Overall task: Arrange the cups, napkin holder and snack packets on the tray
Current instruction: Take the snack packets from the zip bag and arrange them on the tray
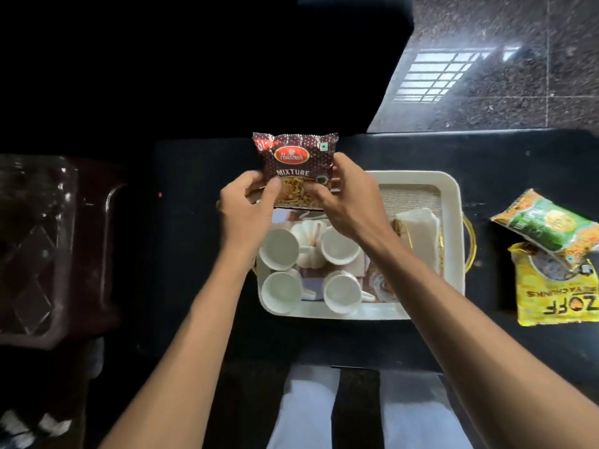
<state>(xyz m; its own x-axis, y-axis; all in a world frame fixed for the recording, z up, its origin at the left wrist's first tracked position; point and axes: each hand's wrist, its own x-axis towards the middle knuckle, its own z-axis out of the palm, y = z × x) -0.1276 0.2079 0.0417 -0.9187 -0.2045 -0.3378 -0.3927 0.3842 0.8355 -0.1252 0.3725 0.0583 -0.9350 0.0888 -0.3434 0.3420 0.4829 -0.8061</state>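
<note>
Both hands hold a brown "Mixture" snack packet point(296, 163) upright over the far left end of the white tray point(453, 202). My left hand point(246, 205) pinches its lower left edge and my right hand point(343, 196) grips its lower right edge. Several white cups point(278, 249) stand in the tray's left half around a white teapot point(308, 241). A gold napkin holder with white napkins point(418, 231) stands in the tray's right part. Two more packets lie on the table to the right: a green and orange one point(551, 225) on top of a yellow one point(551, 293).
The tray rests on a black table point(194, 254). A dark maroon plastic chair point(55, 247) stands to the left. Polished dark granite floor point(502, 76) lies beyond the table. My legs in light trousers show below the table's near edge.
</note>
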